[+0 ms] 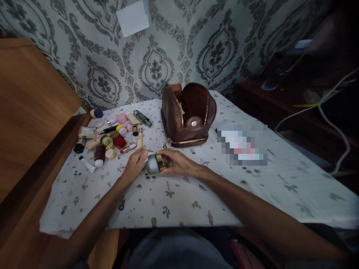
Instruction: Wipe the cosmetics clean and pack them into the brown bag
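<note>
Both hands meet over the front middle of the cloth, around a frosted grey bottle (pixel 153 164) with a gold collar, tilted onto its side. My right hand (pixel 179 163) grips it at the gold collar end, its fingers partly hiding what looks like a clear cap. At the other end my left hand (pixel 136 163) is closed against the bottle's base, with some of its fingers out of sight. Just behind my left hand lies a beige tube (pixel 139 139). An open brown leather bag (pixel 188 116) with a gold zip stands behind my right hand.
Several cosmetics lie at the left, among them a red round jar (pixel 120 142), a dark red bottle (pixel 99 155), a small white tube (pixel 87 164) and a dark green tube (pixel 143 118). A blurred-out flat item (pixel 242 145) lies right. A wooden panel (pixel 30 112) borders the left.
</note>
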`<move>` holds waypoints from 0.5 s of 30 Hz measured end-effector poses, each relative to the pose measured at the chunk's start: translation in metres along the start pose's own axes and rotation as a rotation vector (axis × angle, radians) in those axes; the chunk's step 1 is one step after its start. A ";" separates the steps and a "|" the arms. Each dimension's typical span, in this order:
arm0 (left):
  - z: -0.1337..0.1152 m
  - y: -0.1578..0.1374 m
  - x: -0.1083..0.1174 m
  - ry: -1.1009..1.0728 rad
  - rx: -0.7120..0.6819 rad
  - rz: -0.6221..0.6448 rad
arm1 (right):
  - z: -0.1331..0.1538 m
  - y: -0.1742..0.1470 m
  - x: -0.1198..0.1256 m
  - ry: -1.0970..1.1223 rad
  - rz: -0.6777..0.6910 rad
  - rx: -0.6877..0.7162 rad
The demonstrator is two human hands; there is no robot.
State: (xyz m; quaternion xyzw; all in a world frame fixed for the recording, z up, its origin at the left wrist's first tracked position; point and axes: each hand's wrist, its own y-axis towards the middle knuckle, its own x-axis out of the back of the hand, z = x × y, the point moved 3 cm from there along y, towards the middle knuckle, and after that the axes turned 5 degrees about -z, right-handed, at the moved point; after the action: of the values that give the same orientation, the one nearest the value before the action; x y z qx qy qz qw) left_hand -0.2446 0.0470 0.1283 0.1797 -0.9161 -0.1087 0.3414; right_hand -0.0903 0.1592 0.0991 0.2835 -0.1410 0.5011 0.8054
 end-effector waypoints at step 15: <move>0.015 -0.012 0.006 0.131 -0.014 0.240 | -0.006 0.000 -0.005 0.302 -0.025 -0.046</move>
State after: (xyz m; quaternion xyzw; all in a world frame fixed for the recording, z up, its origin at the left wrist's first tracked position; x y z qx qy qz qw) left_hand -0.2562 0.0350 0.1169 0.0731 -0.9059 -0.0616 0.4125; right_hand -0.0928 0.1590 0.0918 0.1884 -0.0262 0.5246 0.8298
